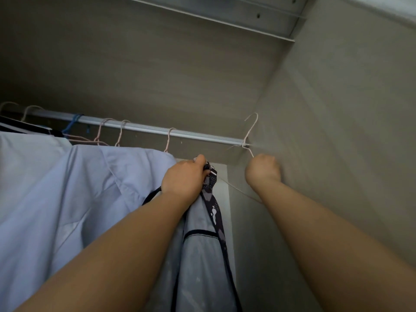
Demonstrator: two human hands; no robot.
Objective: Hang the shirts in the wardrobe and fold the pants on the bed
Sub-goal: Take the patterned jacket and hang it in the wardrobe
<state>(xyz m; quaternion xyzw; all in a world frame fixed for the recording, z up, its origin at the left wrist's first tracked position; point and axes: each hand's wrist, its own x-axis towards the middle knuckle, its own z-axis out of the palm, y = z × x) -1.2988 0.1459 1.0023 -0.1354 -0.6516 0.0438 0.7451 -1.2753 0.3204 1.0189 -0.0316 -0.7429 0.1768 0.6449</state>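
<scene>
Reaching arms: both stretched up toward the rail.
Left hand: fist clamped on the shirt collar.
Right hand: curled round the hanger.

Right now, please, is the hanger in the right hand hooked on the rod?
Off: the hook of the hanger rises above the rod; the right hand grips its wire.

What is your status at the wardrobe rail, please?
Left hand grips patterned shirt at its top. Right hand holds wire hanger, hook raised above rail. Hung blue shirts crowd the left side.
</scene>
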